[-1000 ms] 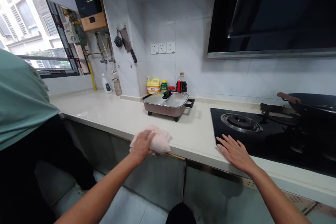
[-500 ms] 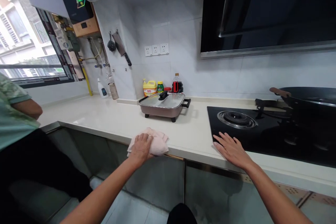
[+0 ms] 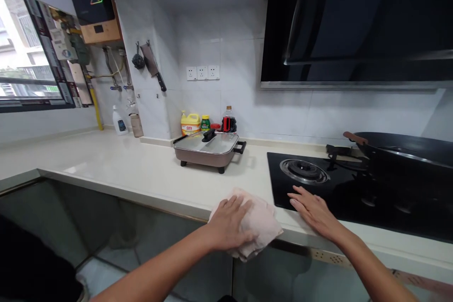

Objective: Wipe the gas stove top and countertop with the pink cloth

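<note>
My left hand (image 3: 231,224) presses a pale pink cloth (image 3: 262,224) against the front edge of the white countertop (image 3: 141,181). The cloth drapes partly over that edge, and my fingers lie across its left side. Farther right, my right hand (image 3: 314,212) is open, fingers stretched out, at the front left corner of the black glass hob (image 3: 283,193). Nothing is in it. Behind the cloth stands a brown electric pan (image 3: 201,156) on short black feet, covered by a glass lid (image 3: 212,141) with a black handle.
A large wok (image 3: 406,155) sits on the hob's right side under a black range hood (image 3: 354,23). Against the wall are a yellow jug (image 3: 190,125), a green-capped jar (image 3: 205,123) and a dark bottle (image 3: 229,120). A cleaver (image 3: 153,63) hangs at left. Another person's dark-clothed leg (image 3: 31,264) shows lower left.
My left hand and the cloth have moved right along the counter edge, close to the hob. My right hand stays near the hob corner. The other person has mostly left the view.
</note>
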Tool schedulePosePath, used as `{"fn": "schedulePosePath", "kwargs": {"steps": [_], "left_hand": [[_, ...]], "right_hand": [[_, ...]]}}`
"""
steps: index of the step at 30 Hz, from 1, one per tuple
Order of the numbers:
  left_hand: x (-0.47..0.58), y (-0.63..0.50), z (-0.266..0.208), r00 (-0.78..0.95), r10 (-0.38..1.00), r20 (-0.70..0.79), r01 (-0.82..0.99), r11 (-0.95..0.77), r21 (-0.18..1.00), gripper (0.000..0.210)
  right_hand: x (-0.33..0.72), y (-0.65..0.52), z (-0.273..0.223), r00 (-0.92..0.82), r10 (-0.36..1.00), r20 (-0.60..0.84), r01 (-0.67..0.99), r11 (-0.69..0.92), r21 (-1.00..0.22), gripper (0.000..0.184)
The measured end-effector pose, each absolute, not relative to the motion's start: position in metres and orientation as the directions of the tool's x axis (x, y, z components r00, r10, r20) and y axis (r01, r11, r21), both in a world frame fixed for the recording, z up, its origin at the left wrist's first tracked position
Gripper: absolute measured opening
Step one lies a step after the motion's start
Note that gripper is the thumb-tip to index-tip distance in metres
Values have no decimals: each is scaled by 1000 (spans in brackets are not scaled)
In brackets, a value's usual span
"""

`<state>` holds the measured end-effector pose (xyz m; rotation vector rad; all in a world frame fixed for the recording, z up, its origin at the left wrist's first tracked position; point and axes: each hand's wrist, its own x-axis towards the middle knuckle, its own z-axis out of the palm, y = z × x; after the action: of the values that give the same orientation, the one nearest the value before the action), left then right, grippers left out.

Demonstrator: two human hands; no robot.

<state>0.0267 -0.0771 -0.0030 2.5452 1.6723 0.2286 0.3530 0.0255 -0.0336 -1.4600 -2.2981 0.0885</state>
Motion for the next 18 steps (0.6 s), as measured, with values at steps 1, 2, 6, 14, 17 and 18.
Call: {"fn": "schedulePosePath", "kwargs": {"steps": [1,2,6,14,17,18], "left_hand": [[24,-75,2,380,924,33,910,-380,168,89],[22,-71,7,366,931,1,917,-361,171,87],[23,-33,16,320,945,-62,939,-307,157,91],[44,111,23,87,996,-23,991,-84,101,96],[58,159,26,58,998,-11,992,-57,112,103],[63,174,26,47,999,-11,992,-46,118,105]], "right_hand": [[368,26,-34,-348,875,337,866,437,-242,64],[384,27,-36,-330,875,355,883,419,-213,62],[450,29,-57,-250,897,364,930,327,-168,60],[470,12,-66,-223,902,369,931,310,-194,62],[466,9,-62,-205,900,384,933,299,-202,60],[465,8,-62,-199,896,396,933,297,-203,60]]}}
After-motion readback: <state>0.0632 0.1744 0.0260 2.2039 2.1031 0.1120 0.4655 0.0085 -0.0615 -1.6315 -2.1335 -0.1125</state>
